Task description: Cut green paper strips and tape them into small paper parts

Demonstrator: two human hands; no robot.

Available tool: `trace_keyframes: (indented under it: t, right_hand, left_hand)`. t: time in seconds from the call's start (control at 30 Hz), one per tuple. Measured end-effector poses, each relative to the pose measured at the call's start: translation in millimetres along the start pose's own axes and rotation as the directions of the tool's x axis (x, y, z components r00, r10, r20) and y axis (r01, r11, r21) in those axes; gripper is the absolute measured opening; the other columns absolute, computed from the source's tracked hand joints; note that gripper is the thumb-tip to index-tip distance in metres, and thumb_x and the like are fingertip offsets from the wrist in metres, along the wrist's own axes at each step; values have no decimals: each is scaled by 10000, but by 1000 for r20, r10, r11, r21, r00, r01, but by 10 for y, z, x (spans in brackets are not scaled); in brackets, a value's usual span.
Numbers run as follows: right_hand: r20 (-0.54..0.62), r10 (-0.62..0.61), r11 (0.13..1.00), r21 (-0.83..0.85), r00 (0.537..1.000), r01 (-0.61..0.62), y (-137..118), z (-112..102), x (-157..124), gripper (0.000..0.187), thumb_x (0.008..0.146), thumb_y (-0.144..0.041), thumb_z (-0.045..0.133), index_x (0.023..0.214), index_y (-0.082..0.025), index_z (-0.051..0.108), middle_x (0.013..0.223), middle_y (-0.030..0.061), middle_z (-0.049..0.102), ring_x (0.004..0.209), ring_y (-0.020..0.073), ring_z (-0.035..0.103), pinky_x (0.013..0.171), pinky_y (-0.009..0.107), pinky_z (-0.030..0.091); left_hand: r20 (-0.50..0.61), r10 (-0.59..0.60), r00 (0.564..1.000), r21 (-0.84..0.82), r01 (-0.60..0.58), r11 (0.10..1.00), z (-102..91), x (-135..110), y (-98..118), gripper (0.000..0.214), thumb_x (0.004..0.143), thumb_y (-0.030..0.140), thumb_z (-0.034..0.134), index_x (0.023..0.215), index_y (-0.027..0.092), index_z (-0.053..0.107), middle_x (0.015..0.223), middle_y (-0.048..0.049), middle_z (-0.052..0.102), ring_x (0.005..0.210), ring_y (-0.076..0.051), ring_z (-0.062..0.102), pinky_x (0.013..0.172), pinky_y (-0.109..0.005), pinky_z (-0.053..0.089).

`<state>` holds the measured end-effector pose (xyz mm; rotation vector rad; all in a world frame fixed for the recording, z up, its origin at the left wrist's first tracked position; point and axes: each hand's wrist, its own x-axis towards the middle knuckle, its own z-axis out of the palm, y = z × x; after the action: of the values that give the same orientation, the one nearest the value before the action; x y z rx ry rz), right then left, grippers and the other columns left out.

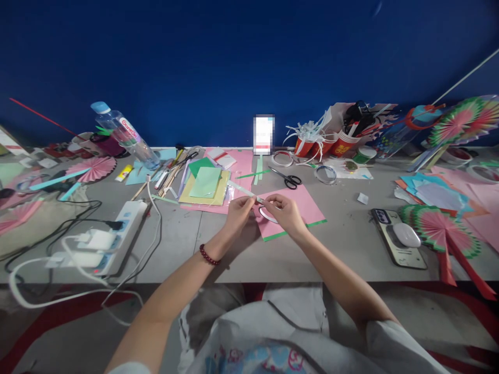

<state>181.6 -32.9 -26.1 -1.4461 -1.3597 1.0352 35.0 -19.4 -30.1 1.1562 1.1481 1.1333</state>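
Observation:
My left hand [238,210] pinches a thin pale green strip [242,190] that runs up and left from my fingers. My right hand [284,210] is closed on a small roll of tape [266,214], held just above a pink paper sheet [302,205] with a green edge. The two hands meet fingertip to fingertip over that sheet. A red bead bracelet [208,255] sits on my left wrist.
Black scissors [289,179] and a tape ring [325,174] lie behind the pink sheet. Stacked green and yellow papers [206,184] and a water bottle [127,136] are to the left, a power strip [117,236] with cables nearer. A phone [399,239] and paper fans [444,228] lie right.

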Motion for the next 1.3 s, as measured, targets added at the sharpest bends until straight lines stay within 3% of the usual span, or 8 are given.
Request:
trace_keyframes:
  t: [0.23, 0.67, 0.9, 1.3]
  right_hand:
    - [1, -4, 1000, 0, 1000, 4, 22, -5, 5, 310, 745, -488, 654, 727, -180, 621, 500, -75, 315, 485, 85, 255, 474, 247, 203]
    - [0, -11, 1000, -7, 1000, 11, 39, -8, 13, 298, 747, -473, 666, 717, -181, 614, 493, -79, 305, 482, 83, 248, 475, 249, 197]
    - [1, -13, 1000, -9, 1000, 13, 23, -9, 8, 311, 743, -486, 660, 710, -180, 615, 502, -74, 310, 490, 86, 254, 475, 251, 197]
    - [3, -12, 1000, -19, 1000, 12, 21, -10, 7, 368, 732, -548, 655, 731, -182, 625, 501, -74, 285, 482, 87, 239, 461, 250, 191]
  left_hand:
    - [-22, 63, 998, 65, -61, 996, -23, 17, -36, 353, 780, 448, 641, 583, 155, 640, 564, -16, 541, 585, -116, 470, 549, -237, 391]
    - [-51, 50, 997, 23, -49, 999, -11, 13, -47, 309, 738, 399, 708, 563, 156, 628, 539, -3, 552, 546, -115, 515, 520, -245, 380]
    - [-20, 16, 1000, 21, -16, 1000, -18, 22, -56, 319, 781, 420, 651, 610, 151, 660, 580, -26, 595, 565, -112, 506, 536, -237, 389]
    - [-28, 34, 999, 51, -33, 998, -7, 1, -6, 345, 764, 435, 666, 560, 159, 632, 543, -16, 542, 569, -123, 489, 518, -241, 384]
